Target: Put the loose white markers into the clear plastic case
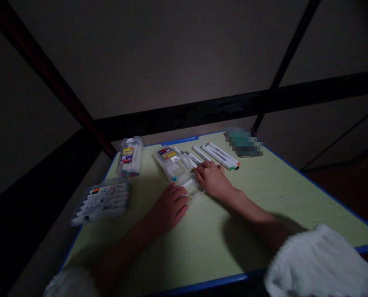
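Note:
An open clear plastic marker case [179,171] lies in the middle of the pale green table [264,206]. My left hand [169,208] rests on the near end of the case, fingers curled against it. My right hand [213,178] lies palm down at the case's right side, its fingertips on a white marker [192,161]. Several more white markers [219,156] lie loose in a row just beyond my right hand. What my right fingers grip, if anything, is hidden.
Two full marker cases stand at the left: one upright-lying near the far edge [130,156], one at the left edge [102,201]. A blurred greenish object [244,142] sits at the far right corner. Dark metal frame bars [202,113] run behind the blue-edged table.

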Motion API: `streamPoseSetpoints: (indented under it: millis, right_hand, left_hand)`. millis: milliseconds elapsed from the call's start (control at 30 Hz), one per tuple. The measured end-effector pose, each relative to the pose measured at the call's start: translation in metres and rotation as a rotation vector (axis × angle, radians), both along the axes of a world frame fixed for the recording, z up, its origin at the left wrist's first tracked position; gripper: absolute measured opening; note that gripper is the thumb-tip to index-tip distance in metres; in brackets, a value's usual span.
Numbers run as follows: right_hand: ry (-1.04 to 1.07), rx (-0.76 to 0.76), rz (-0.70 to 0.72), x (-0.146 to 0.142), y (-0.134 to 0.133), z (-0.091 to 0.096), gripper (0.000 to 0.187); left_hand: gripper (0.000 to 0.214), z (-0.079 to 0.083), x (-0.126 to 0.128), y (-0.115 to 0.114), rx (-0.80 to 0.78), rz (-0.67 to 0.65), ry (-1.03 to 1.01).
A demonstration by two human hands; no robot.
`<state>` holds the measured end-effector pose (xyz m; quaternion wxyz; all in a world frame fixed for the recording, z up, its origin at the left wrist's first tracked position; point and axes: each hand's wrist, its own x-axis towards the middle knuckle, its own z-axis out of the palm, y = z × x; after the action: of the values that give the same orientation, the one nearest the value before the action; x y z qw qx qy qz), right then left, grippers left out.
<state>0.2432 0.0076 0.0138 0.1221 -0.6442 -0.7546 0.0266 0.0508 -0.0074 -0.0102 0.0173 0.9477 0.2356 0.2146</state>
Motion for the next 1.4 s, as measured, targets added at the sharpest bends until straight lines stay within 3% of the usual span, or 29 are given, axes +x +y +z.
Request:
streamPoseSetpoints:
  millis: [733,1100,1400]
  right_hand:
    - [0.126,-0.011,-0.003,0.0,0.001,0.0,0.026]
    - [0.274,0.141,0.067,0.009,0.009,-0.012,0.025]
    - [0.33,0.247,0.097,0.01,0.008,-0.011,0.024]
  left_hand:
    - [0.013,0.0,0.0,0.0,-0.008,0.005,0.011]
    - [0.013,-0.001,-0.001,-0.001,-0.003,0.002,0.011]
    - [0.011,-0.001,0.0,-0.001,0.005,-0.004,0.002]
